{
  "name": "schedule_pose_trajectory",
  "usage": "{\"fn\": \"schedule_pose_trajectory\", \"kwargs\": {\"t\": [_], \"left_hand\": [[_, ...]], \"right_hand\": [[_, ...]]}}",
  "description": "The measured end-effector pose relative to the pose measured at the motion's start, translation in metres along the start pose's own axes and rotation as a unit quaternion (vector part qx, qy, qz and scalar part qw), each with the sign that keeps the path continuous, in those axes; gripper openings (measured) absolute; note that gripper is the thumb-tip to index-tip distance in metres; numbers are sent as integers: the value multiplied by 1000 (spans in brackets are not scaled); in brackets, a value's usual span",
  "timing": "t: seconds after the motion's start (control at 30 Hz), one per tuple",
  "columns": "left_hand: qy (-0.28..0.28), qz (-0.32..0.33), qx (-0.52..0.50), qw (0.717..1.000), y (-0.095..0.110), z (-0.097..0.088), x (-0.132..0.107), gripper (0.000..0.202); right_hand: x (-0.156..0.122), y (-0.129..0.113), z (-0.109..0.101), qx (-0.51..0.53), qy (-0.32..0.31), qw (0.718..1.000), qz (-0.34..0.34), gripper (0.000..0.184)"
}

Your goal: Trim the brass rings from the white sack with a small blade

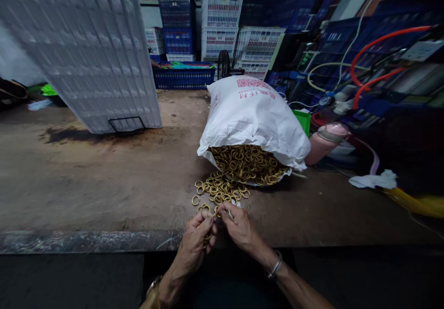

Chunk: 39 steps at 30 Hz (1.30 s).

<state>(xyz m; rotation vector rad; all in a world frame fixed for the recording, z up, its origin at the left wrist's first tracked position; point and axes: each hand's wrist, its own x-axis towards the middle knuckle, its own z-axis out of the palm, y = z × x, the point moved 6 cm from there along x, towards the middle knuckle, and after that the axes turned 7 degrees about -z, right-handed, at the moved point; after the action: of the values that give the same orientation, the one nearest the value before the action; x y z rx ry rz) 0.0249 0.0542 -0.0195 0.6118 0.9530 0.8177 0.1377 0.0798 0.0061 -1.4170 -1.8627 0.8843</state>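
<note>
Near the table's front edge, my left hand is closed around several brass rings, its thumb and forefinger pinched at the top. My right hand is closed beside it, with fingertips pinched on a brass ring between the two hands. A small pale thing shows at my right fingers; its kind is unclear. Just beyond my hands lies a loose pile of brass rings. They spill from the open mouth of a white woven sack, which lies on its side, full of rings.
The wooden table bears a tall translucent ribbed panel at left, in a black wire stand. Right of the sack are a pink bottle, red hoses and a white cloth. Stacked crates line the back.
</note>
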Motion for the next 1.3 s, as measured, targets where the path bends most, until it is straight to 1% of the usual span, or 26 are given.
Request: {"fn": "schedule_pose_trajectory", "kwargs": {"t": [0.07, 0.17, 0.3, 0.47, 0.6, 0.67, 0.73, 0.83, 0.87, 0.93, 1.0, 1.07, 1.17, 1.3], "left_hand": [[9, 8, 8, 1000, 0, -2, 1, 30], [17, 17, 30, 999, 0, -5, 1, 32], [23, 28, 58, 998, 1, -5, -2, 33], [30, 44, 78, 995, 7, -3, -3, 37], [12, 54, 99, 994, 4, -7, -4, 35], [-2, 44, 99, 994, 0, -9, -8, 32], [-23, 24, 64, 997, -3, -9, -15, 28], [-52, 3, -39, 998, -1, -8, -24, 26], [-49, 2, -71, 996, 2, -10, -25, 26], [-25, 2, -116, 993, 6, -17, -25, 25], [4, -6, -140, 990, 7, -26, -24, 23], [17, -14, -160, 987, 8, -34, -23, 21], [5, -23, -193, 981, 8, -39, -22, 17], [-6, -32, -228, 973, 6, -40, -19, 21]], "right_hand": [[-4, -4, 5, -60, -38, 997, -29, 15], [-10, -9, 10, -117, -79, 988, -60, 24], [-10, -9, 12, -161, -86, 982, -57, 28], [-9, -9, 14, -169, -91, 979, -62, 29], [-10, -3, 17, -187, -115, 974, -58, 26], [-9, 4, 15, -218, -104, 969, -47, 25], [-7, 12, 11, -251, -83, 964, -26, 24], [-3, 16, 8, -274, -59, 960, 2, 23], [-1, 13, 9, -272, -54, 961, 1, 23], [3, 6, 12, -260, -43, 964, -11, 23], [8, -4, 18, -249, -40, 967, -33, 23], [12, -11, 24, -248, -46, 967, -46, 22], [18, -12, 30, -267, -57, 962, -32, 21], [21, -8, 33, -288, -60, 956, -13, 22]]}}
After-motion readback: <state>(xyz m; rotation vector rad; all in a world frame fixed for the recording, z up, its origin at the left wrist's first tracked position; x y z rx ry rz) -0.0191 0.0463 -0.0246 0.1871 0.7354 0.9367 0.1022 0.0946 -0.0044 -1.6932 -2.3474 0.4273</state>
